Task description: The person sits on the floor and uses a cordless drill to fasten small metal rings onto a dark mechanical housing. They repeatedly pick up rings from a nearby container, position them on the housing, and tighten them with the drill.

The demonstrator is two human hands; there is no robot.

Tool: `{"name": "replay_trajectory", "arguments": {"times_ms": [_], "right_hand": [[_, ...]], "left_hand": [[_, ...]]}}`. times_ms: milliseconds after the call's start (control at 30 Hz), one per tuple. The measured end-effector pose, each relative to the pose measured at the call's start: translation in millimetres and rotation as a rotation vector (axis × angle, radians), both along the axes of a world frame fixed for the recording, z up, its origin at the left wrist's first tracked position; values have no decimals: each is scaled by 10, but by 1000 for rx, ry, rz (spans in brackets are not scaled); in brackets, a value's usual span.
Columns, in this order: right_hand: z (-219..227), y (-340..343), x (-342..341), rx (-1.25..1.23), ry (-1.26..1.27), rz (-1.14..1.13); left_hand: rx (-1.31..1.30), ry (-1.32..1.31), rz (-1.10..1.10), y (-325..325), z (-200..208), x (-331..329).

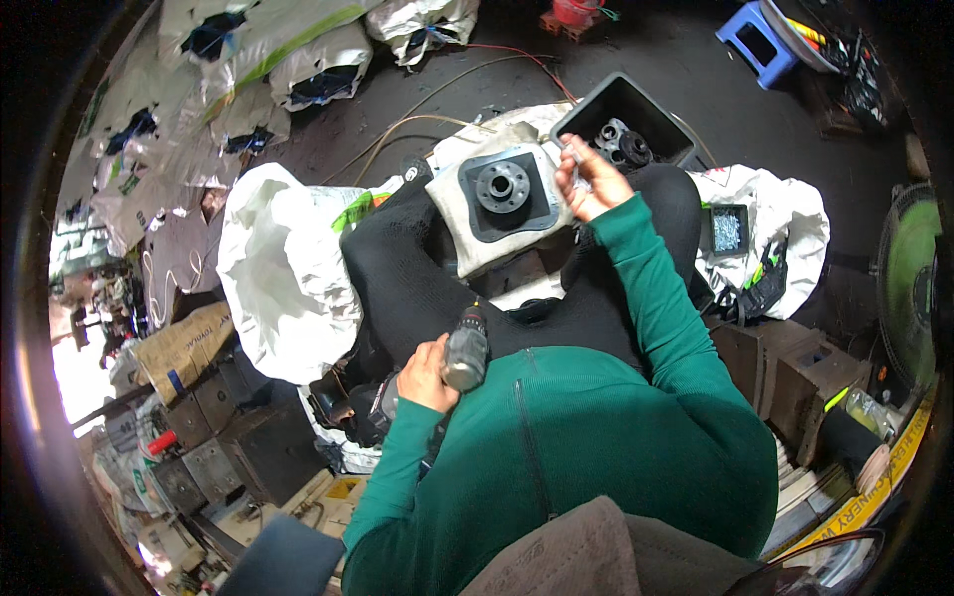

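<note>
Holding hands (593, 185) apart, left (424, 374) gripping drill (466, 354), right (595, 187) forward

Black-lettered yellow strip (863, 504), dark-printed brown sack (182, 350)

In front of us, a pale cloth-covered support (475, 256) carries the black square-based part (512, 206). Beyond that part, a tan hose (417, 117) lies on our dark floor (646, 50); far to its right stands a blue stool (779, 62). Nearer on its right, a white sack (810, 228) bears a small dark tray (710, 230).
</note>
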State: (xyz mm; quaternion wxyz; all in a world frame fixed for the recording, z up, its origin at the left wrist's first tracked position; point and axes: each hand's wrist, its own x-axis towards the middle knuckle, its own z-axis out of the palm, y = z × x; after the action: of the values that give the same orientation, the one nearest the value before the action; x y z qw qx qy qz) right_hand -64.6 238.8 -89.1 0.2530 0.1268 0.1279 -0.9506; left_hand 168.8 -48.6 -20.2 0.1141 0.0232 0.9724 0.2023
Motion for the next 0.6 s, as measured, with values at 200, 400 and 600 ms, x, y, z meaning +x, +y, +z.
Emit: {"name": "replay_trajectory", "arguments": {"times_ms": [200,400,600], "right_hand": [[-177,-466,243,112,30,235],[-259,-619,332,20,71,349],[-336,-556,334,10,33,322]], "left_hand": [[782,-144,319,-382,565,-481],[1092,-324,421,-179,822,-934],[1011,-184,368,34,712,-1088]]}}
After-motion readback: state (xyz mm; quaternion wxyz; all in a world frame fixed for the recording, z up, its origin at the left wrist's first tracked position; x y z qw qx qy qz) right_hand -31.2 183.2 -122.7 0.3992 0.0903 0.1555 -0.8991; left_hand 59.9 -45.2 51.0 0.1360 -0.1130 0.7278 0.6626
